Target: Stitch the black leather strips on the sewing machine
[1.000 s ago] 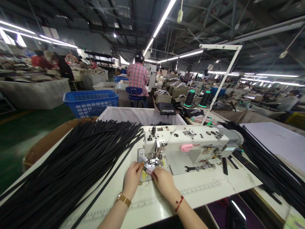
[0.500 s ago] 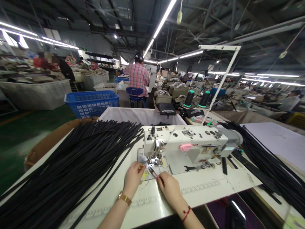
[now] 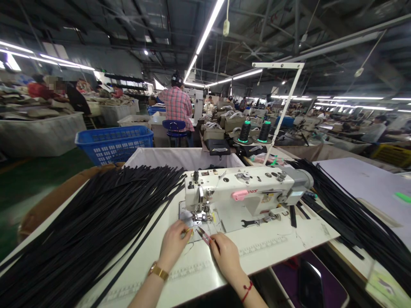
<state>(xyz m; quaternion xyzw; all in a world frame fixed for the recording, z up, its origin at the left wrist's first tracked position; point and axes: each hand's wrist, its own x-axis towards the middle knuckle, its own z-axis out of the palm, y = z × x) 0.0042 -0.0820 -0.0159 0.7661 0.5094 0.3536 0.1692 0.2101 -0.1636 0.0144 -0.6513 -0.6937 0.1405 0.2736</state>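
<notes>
My left hand point(image 3: 174, 243) is closed in a pinch at the front left of the needle area, with a small yellow piece point(image 3: 189, 232) showing at its fingertips. In my right hand point(image 3: 225, 256) are thread snips point(image 3: 203, 235) with dark blades and pinkish handles. Their tips point up and left, a short way from my left fingertips. Just behind both hands is the presser foot point(image 3: 199, 217) of a white sewing machine point(image 3: 224, 188). Loose thread ends lie on the table in front of the needle plate.
Long black strips point(image 3: 105, 222) cover the table's left side; more strips point(image 3: 356, 218) lie at the right. A wrench point(image 3: 257, 221) rests under the machine arm. Two black thread cones point(image 3: 245, 131) stand behind it. A dark phone point(image 3: 311, 282) lies below the table edge. A co-worker point(image 3: 176, 102) sits ahead.
The view has turned a little right, so the scene sits farther left. The snips stay in my right hand. Less yellow shows below my left fingertips.
</notes>
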